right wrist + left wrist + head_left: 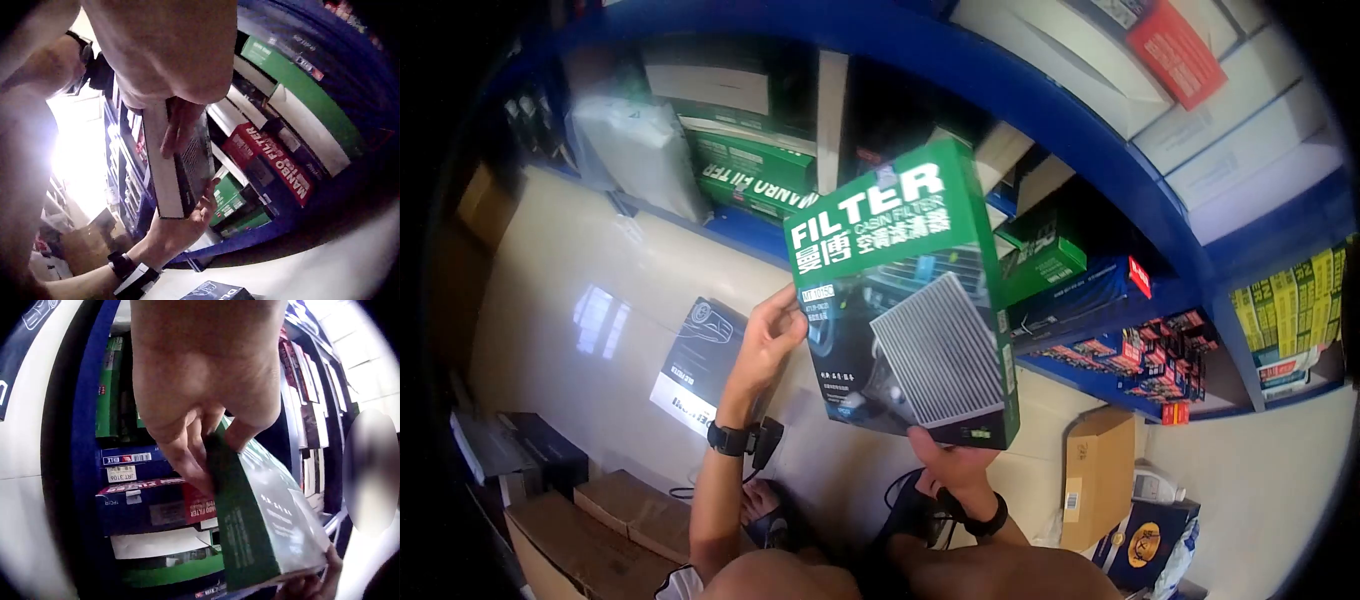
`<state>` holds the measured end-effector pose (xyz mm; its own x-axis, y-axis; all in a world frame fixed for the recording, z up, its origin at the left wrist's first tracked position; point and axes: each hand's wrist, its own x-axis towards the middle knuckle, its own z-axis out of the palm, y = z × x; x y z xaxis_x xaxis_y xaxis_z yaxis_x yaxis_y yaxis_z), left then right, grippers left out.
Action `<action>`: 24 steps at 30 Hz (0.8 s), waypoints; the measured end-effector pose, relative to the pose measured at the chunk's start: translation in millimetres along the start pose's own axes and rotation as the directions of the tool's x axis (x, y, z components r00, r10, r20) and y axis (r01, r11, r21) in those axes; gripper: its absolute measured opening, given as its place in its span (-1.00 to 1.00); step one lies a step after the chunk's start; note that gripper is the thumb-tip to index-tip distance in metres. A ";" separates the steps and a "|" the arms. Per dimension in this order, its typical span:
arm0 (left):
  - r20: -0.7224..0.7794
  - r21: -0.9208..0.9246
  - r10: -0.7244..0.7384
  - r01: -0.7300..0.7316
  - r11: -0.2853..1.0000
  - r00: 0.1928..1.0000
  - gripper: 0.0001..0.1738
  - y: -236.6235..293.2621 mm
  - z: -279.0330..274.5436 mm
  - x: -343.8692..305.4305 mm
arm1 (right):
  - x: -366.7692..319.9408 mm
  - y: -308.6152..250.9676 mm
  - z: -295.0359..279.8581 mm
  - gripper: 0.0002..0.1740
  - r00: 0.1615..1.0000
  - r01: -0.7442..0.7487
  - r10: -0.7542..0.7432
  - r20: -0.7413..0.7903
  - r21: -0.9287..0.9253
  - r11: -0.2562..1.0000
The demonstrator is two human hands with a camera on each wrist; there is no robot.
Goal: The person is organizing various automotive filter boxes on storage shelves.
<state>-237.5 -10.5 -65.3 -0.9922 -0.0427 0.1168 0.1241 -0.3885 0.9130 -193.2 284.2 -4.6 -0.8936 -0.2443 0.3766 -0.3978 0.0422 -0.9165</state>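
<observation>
A green and dark cabin filter box (900,310) is held up in front of the shelves, its printed front with a pleated filter picture facing the head camera. At its left edge my left hand (775,325) pinches it; in the left wrist view the thumb and fingers straddle the green side of the box (240,519). My right hand (950,465) grips the bottom edge, thumb on the front and fingers behind. From the right wrist view, the box's pale narrow side (164,162) shows between both hands.
Blue shelving (1090,110) curves around the front and right, stacked with filter boxes. A dark and white box (700,360) lies on the pale floor at left. Brown cartons (590,550) stand at lower left, another carton (1097,475) at right. The person's feet are below.
</observation>
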 end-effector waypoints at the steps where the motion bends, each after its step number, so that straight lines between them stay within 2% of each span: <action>1: 0.011 -0.017 0.022 -0.021 1.000 1.000 -0.19 -2.4 -6.9 2.2 | 2.9 -0.4 9.0 -0.03 1.000 0.016 -0.016 -0.002 -0.013 1.000; 2: 0.006 -0.018 0.026 -0.026 1.000 1.000 -0.19 -1.7 -8.6 2.8 | 7.1 -2.7 16.2 -0.03 1.000 0.018 -0.018 0.005 -0.013 1.000; 4: -0.061 -0.057 0.081 -0.084 0.995 0.995 -0.28 2.2 -5.3 5.4 | 15.4 -4.6 25.6 -0.21 0.997 0.061 -0.050 0.059 -0.197 0.979; 5: -0.068 -0.060 0.081 -0.085 0.995 0.994 -0.28 5.4 -2.7 5.9 | 17.6 -4.0 23.5 -0.14 0.967 0.246 -0.147 0.210 -0.602 0.759; 6: -0.128 -0.065 0.043 -0.052 0.997 0.991 -0.29 10.0 0.9 7.1 | 20.4 -3.6 28.3 -0.14 0.965 0.249 -0.146 0.216 -0.602 0.759; 7: -0.188 -0.073 0.005 -0.019 0.997 0.982 -0.30 14.4 4.1 8.0 | 24.8 -3.7 36.9 -0.18 0.973 0.225 -0.215 0.081 -0.533 0.815; 8: -0.195 -0.075 0.007 -0.022 0.997 0.981 -0.30 18.3 6.9 8.2 | 30.6 -4.3 45.3 -0.21 0.961 0.213 -0.269 -0.061 -0.456 0.864; 9: -0.180 -0.013 0.003 -0.005 1.000 0.984 -0.30 21.9 9.4 8.5 | 41.6 -12.2 55.2 -0.21 0.962 0.217 -0.269 -0.052 -0.453 0.865; 10: -0.166 0.050 -0.005 0.014 0.999 0.986 -0.30 23.0 10.8 8.6 | 54.9 -25.7 66.3 -0.32 0.950 0.185 -0.262 -0.170 -0.370 0.910; 11: -0.136 -0.015 -0.041 0.039 0.999 0.990 -0.32 19.9 10.3 8.9 | 61.3 -32.5 72.5 -0.41 0.928 0.157 -0.238 -0.286 -0.280 0.947; 12: -0.141 -0.017 -0.043 0.041 0.999 0.989 -0.32 19.5 12.5 8.1 | 62.6 -30.8 69.9 -0.41 0.930 0.155 -0.235 -0.281 -0.279 0.948; 14: -0.062 0.034 -0.012 0.014 0.999 0.998 -0.33 19.7 16.7 4.7 | 64.8 -22.0 60.2 -0.60 0.928 0.190 -0.341 -0.149 -0.598 0.779; 15: -0.010 -0.027 -0.018 0.017 0.999 1.000 -0.23 15.9 12.9 3.5 | 65.8 -13.4 62.9 -0.53 0.914 0.196 -0.369 -0.168 -0.614 0.765; 16: -0.013 -0.029 -0.019 0.018 0.999 1.000 -0.23 15.4 12.7 3.3 | 67.1 -10.0 62.9 -0.53 0.915 0.197 -0.367 -0.165 -0.614 0.765; 18: 0.072 -0.161 0.066 -0.054 0.985 0.995 0.04 14.9 14.2 3.4 | 77.6 -8.2 65.7 -0.35 0.916 0.280 -0.398 -0.053 -0.628 0.727; 19: 0.074 -0.163 0.064 -0.051 0.985 0.995 0.04 13.8 14.3 4.0 | 81.7 -14.9 68.4 -0.35 0.917 0.277 -0.396 -0.054 -0.629 0.726; 21: 0.114 -0.142 0.119 -0.102 0.985 0.986 0.27 10.8 13.1 6.5 | 88.9 -32.2 75.1 -0.30 0.834 0.380 -0.550 0.043 -0.768 0.516; 22: 0.111 -0.143 0.118 -0.102 0.984 0.987 0.27 9.5 12.4 7.3 | 88.0 -31.2 76.8 -0.30 0.835 0.381 -0.549 0.045 -0.767 0.516; 24: 0.085 -0.139 0.071 -0.059 0.989 0.994 0.34 8.0 11.3 8.2 | 85.8 -28.8 79.8 0.01 0.727 0.471 -0.654 0.209 -0.845 0.253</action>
<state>-244.6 -3.6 -52.7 -0.9768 0.0087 0.2141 0.1799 -0.5094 0.8415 -241.8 184.8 43.4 -0.3457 -0.4080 0.8450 -0.6970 0.7146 0.0599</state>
